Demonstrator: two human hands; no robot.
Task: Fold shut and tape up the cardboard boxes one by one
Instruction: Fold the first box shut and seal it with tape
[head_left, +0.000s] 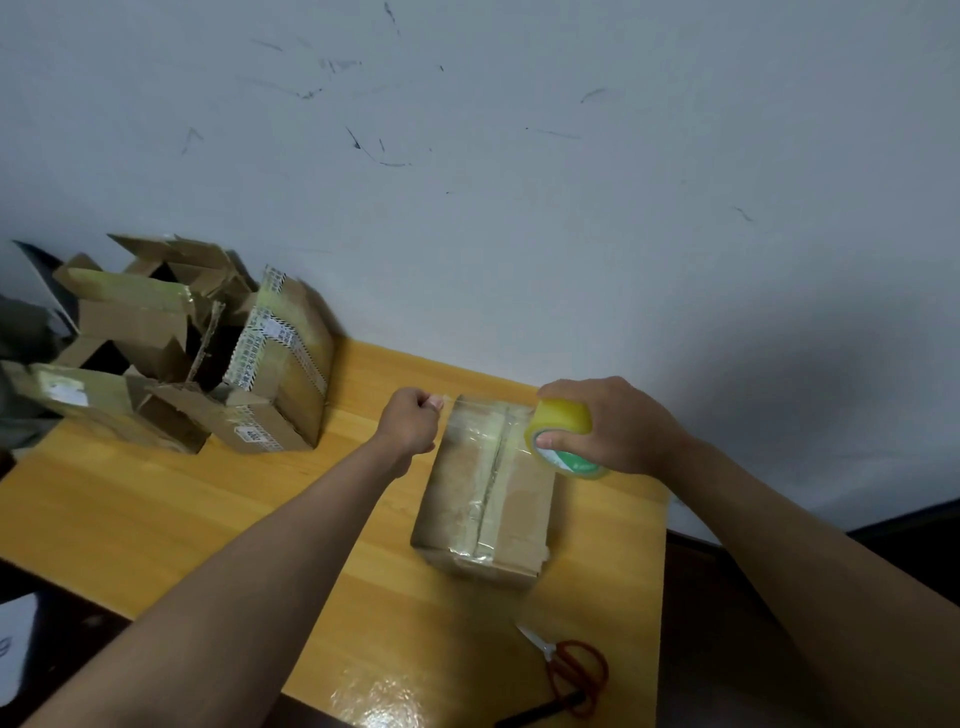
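A closed cardboard box lies on the wooden table, with clear tape running along its centre seam. My right hand grips a yellowish roll of clear tape over the box's far right corner. My left hand is at the box's far left corner and pinches the free end of the tape. A clear strip stretches from that hand across the far end of the box to the roll.
A heap of open and partly taped cardboard boxes sits at the back left against the wall. Red-handled scissors lie near the table's front right edge, with a black pen beside them. The table's right edge is just beyond the box.
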